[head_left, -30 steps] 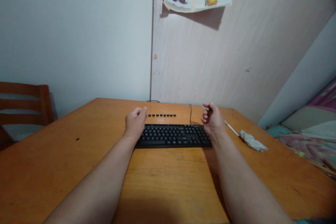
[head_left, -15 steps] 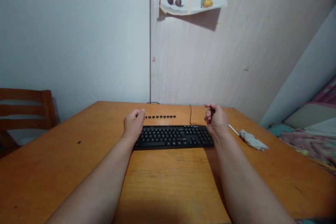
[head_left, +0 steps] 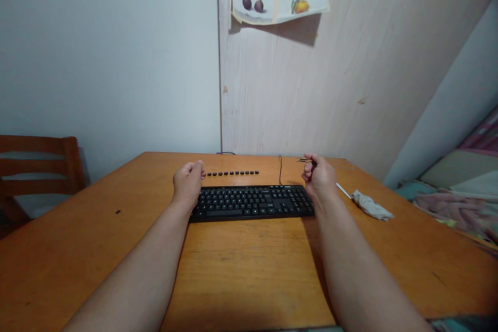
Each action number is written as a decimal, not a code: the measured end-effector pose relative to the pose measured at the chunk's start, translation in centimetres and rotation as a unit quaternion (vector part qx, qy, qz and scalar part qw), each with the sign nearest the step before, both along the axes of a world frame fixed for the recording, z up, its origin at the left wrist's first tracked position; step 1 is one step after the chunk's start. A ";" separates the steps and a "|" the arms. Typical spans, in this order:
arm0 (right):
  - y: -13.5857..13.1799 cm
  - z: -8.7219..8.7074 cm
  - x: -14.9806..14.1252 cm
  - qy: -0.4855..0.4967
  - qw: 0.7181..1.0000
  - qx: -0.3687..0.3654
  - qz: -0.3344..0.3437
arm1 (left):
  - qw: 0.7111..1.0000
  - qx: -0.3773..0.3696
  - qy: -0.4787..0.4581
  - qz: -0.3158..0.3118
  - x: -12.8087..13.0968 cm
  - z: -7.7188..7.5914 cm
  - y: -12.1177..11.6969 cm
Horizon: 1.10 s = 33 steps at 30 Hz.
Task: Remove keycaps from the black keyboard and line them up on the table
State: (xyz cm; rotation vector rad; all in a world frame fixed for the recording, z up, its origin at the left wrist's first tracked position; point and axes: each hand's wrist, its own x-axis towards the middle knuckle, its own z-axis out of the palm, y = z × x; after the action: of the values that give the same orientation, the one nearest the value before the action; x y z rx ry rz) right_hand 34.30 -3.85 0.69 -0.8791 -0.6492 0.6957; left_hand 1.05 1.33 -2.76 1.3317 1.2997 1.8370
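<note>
A black keyboard point(head_left: 237, 205) lies across the table in front of me. Behind it small black keycaps point(head_left: 231, 173) stand in a row of several. My left hand point(head_left: 188, 182) is closed at the keyboard's left end, with its fingertips beside the leftmost keycap. Whatever it may hold is hidden by the fingers. Over the keyboard's right end, my right hand point(head_left: 319, 176) is closed around dark, thin-tipped tweezers point(head_left: 302, 160). Their two tips point left and stand slightly apart, touching nothing.
The keyboard's cable point(head_left: 280, 168) runs back toward the wall. Right of my right hand lies a white stick with a crumpled pale cloth point(head_left: 371, 205). A small dark piece point(head_left: 118, 212) sits on the wooden table point(head_left: 241, 270) at left. A wooden chair point(head_left: 42, 166) stands beyond.
My left hand has shifted a little to the left, uncovering more of the keycap row. The tweezers' tips now show in front of my right hand, which stays in about the same place.
</note>
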 end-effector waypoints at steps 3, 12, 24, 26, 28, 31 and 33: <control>0.2 -0.1 -0.3 0.000 1.000 0.005 -0.015 | 1.000 -0.009 -0.017 0.006 -0.1 0.3 0.0; 0.4 -0.4 -0.3 -0.004 0.999 -0.010 -0.049 | 0.999 -0.021 -0.028 0.002 -0.4 0.2 -0.1; 1.1 -1.1 0.5 -0.003 0.997 -0.041 -0.062 | 0.994 -0.016 -0.097 0.041 -1.7 0.7 0.7; 1.3 -1.4 1.0 0.002 0.996 -0.056 -0.069 | 0.990 -0.025 -0.120 0.068 -2.1 1.0 1.0; 1.4 -2.0 1.5 0.003 0.992 -0.073 -0.099 | 0.984 -0.041 -0.145 0.095 -2.7 1.4 1.2; 1.8 -3.1 2.6 -0.015 0.982 -0.100 -0.162 | 0.980 -0.062 -0.152 0.108 -3.9 1.6 1.6; 2.1 -3.9 3.3 -0.024 0.978 -0.115 -0.173 | 0.985 -0.071 -0.128 0.096 -5.0 1.5 1.6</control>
State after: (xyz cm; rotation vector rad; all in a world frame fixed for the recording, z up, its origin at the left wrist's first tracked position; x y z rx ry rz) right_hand 37.59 -1.70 -3.21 -1.1923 -0.4470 0.4402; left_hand -3.91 2.98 -1.31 0.8882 1.4268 1.9270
